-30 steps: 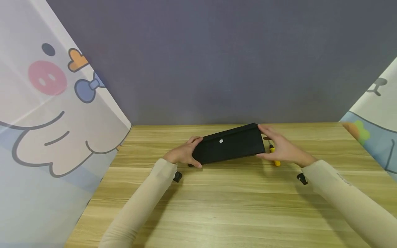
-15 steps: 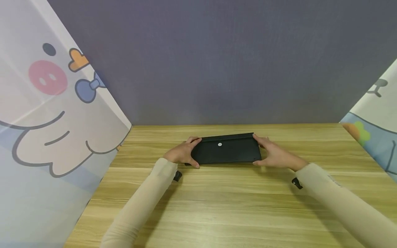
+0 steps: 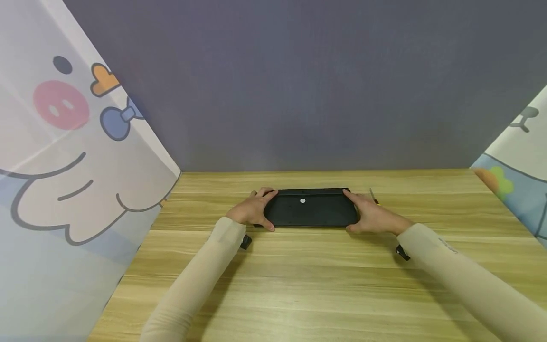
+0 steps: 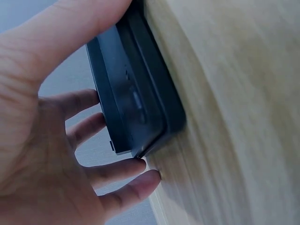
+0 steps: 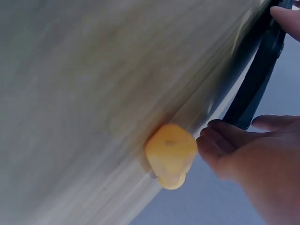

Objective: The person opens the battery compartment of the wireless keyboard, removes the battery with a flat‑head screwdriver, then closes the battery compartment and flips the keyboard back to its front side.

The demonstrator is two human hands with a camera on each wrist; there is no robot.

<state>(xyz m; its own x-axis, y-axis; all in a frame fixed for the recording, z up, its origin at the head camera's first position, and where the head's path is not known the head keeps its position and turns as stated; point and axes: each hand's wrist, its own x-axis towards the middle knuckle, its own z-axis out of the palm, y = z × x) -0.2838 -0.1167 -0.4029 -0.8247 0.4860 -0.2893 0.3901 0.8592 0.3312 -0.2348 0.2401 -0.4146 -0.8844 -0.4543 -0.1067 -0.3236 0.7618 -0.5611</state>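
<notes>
A flat black rectangular device [image 3: 309, 209] with a small white dot on top lies flat on the wooden table [image 3: 299, 280]. My left hand [image 3: 252, 211] grips its left end, thumb on the near edge and fingers curled round the far side; the left wrist view shows that end [image 4: 136, 98] inside the hand [image 4: 47, 117]. My right hand [image 3: 372, 216] holds the right end the same way. Behind it lies a yellow-handled screwdriver [image 3: 373, 195], mostly hidden. In the right wrist view its yellow handle [image 5: 171, 152] lies beside the curled fingers [image 5: 220, 140], the device's edge [image 5: 258, 79] beyond.
A grey-purple wall [image 3: 299, 85] closes the back of the table. Cartoon-printed sheets stand at the left [image 3: 68, 156] and right [image 3: 521, 156] sides. Bare wood stretches between the device and the near edge.
The device was tilted up at its right end a second ago; both hands have lowered it flat onto the table. The right hand moved left, and the screwdriver's handle is now hidden.
</notes>
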